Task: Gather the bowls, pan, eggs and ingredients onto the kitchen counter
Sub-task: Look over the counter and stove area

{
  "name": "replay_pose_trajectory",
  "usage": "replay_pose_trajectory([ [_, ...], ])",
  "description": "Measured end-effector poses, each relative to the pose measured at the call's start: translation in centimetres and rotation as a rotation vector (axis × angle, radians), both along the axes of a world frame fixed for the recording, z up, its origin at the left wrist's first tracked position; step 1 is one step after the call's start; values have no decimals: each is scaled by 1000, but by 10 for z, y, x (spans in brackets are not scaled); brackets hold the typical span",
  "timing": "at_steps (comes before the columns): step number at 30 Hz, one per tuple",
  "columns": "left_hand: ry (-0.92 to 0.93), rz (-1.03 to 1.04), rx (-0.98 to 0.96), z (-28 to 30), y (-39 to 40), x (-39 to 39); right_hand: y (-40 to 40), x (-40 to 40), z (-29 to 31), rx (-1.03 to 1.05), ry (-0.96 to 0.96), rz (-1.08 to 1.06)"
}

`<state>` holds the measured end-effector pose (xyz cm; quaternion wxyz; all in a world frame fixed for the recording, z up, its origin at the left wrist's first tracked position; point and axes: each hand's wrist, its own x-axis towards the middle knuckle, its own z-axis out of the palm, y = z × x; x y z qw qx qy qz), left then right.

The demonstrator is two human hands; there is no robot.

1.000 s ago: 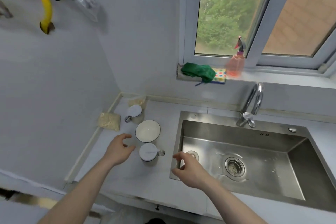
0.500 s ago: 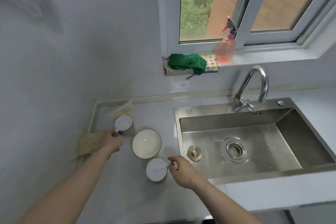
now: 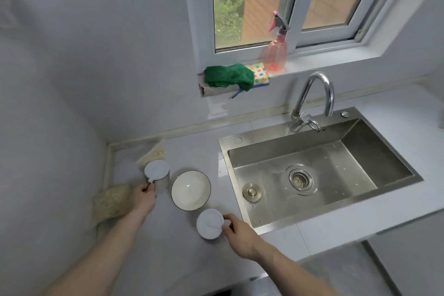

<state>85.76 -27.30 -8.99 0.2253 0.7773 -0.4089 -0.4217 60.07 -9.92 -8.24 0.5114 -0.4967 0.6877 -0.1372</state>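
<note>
Left fingers (image 3: 147, 187): curled at the handle of the far lidded cup (image 3: 157, 174), apparently pinching it
Right fingers (image 3: 228, 220): curled at the handle side of the near lidded cup (image 3: 209, 223), gripping it
Left hand (image 3: 142, 197): over the counter (image 3: 168, 243), beside a pale cloth (image 3: 111, 200)
Right hand (image 3: 240, 232): just left of the sink (image 3: 336, 197)
White bowl (image 3: 191, 190): upright on the counter between the two cups
Placement: cups grouped by the bowl, likely being arranged as ingredients
Not in view: pan, eggs
</note>
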Motion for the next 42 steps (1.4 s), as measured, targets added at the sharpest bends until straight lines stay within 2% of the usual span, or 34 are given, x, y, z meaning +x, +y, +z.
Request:
replay_pose_trajectory([
  [5, -29, 68, -76, 12, 40, 2, 22, -9, 9, -68, -106, -192],
  [10, -58, 65, -171, 44, 74, -11, 49, -33, 37, -120, -290, -458],
  [17, 0, 2, -341, 90, 144, -62, 130, -77, 66, -231, -370, -583],
  [22, 57, -131, -365, 117, 215, -127, 212, -124, 81, -319, -413, -692],
  [29, 273, -533, -279, 140, 321, -260, 339, -198, 101, -411, -407, -950],
  [35, 356, -938, -199, 152, 408, -389, 452, -264, 118, -511, -323, -1276],
  [42, 424, -1312, -172, 167, 510, -531, 581, -329, 148, -605, -245, -1682],
])
